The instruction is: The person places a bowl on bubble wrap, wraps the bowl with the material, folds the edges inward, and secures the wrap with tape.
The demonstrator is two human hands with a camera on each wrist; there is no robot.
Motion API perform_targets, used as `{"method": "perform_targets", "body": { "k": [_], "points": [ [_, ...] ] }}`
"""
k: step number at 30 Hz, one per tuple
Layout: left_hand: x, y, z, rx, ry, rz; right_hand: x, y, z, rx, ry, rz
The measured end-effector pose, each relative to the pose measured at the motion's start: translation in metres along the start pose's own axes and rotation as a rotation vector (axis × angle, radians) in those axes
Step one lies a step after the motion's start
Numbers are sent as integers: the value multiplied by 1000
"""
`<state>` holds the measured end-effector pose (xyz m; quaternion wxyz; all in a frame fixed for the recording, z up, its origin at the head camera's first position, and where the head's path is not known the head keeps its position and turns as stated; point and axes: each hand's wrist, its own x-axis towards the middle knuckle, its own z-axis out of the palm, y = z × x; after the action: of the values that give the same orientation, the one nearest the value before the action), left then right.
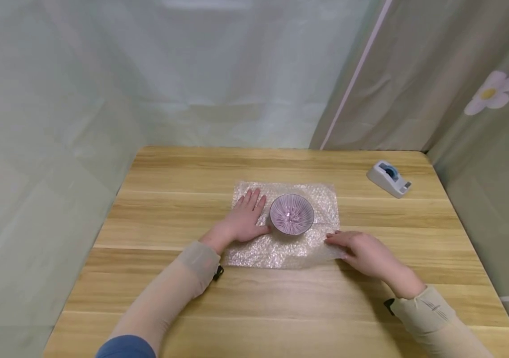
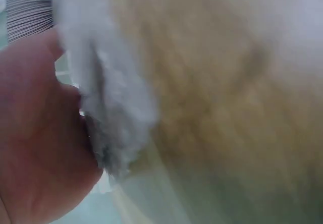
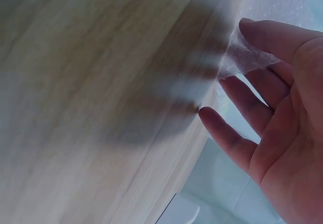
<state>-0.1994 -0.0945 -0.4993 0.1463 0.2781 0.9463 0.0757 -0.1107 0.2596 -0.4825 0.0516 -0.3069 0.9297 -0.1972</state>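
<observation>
A small bowl (image 1: pixel 292 215) with dark purple lines on white stands upright on a sheet of bubble wrap (image 1: pixel 263 254), which lies on the wooden table (image 1: pixel 160 219). With fingers spread, my left hand (image 1: pixel 244 221) presses flat on the wrap's left part, thumb close beside the bowl. The lined bowl (image 2: pixel 30 9) shows partly past that thumb in the left wrist view. My right hand (image 1: pixel 366 252) pinches the wrap's near right corner, which is slightly raised. The right wrist view shows the wrap's corner (image 3: pixel 247 60) between thumb and fingers.
A pale grey tape dispenser (image 1: pixel 388 179) with a blue core sits at the table's back right. Light curtains (image 1: pixel 236 74) hang behind and on both sides of the table, one with a flower print (image 1: pixel 489 93).
</observation>
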Motion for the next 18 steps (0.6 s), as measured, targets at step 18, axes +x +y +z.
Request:
{"method": "perform_targets", "body": {
  "k": [18],
  "points": [
    [1,-5,9,-17,-11,-5,0,-2,-1,-29,-34,5]
  ]
}}
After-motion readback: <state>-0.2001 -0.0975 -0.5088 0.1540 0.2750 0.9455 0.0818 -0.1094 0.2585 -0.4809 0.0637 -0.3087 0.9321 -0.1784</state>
